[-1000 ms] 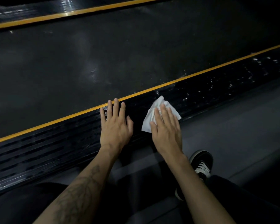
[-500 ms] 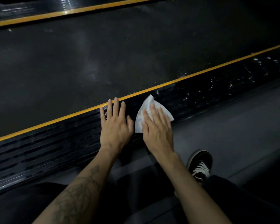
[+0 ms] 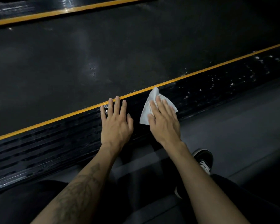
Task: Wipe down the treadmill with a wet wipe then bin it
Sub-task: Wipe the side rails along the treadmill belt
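Dim gym floor, treadmill (image 3: 136,50) filling the frame w/ its black belt and yellow-edged side rail (image 3: 58,143). Person's right hand (image 3: 164,122) presses a white wet wipe (image 3: 149,102) flat on the rail, fingers straight; left hand (image 3: 116,123) rests flat just beside it, holding nothing. Risk: white specks farther along the rail may get missed, or the wipe could bunch up under the palm, if pressure slips.

I see my left hand (image 3: 116,125) lying flat, fingers straight and slightly spread. My right hand (image 3: 164,122) lies flat too, forearms both outstretched.
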Tool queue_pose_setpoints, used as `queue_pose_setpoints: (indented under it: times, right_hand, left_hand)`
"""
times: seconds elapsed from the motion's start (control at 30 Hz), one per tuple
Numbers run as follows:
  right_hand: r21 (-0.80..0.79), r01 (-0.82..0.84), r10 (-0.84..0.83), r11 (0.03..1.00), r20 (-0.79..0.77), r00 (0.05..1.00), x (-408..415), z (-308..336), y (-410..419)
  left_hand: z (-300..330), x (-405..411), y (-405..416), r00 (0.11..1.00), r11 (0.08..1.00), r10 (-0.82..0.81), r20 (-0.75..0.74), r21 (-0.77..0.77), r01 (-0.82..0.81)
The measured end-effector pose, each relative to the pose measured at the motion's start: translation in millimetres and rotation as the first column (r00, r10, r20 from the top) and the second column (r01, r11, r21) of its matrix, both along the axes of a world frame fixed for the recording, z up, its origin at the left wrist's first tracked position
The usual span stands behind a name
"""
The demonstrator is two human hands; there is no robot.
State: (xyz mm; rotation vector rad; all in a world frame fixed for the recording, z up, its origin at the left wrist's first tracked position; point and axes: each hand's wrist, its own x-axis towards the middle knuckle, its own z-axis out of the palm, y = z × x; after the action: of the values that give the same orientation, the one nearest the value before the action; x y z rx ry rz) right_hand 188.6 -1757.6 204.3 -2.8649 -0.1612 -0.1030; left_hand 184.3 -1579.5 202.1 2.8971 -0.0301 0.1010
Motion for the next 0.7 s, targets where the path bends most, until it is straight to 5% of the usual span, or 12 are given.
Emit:
queue_pose_setpoints:
  times: [0.17,0.27,0.47,0.7]
  right_hand:
    - [-0.033,-0.037,0.041,0.999,0.105,0.994,-18,-5,16]
    - [-0.029,-0.123,0.124,0.992,0.064,0.990,3,-1,15]
    - [-0.091,0.075,-0.073,0.993,0.024,0.997,-7,-1,14]
    - [-0.079,-0.047,0.047,0.996,0.002,0.999,27,3,6]
  left_hand:
    - [0,1,0,1.000,1.000,-0.019,0.014,-0.002,0.019]
    - [-1,2,0,1.000,1.000,-0.015,0.012,-0.007,0.015]
    - [-3,2,0,1.000,1.000,-0.011,0.022,-0.004,0.011]
    - [-5,3,1,0.999,1.000,-0.017,0.033,-0.023,0.018]
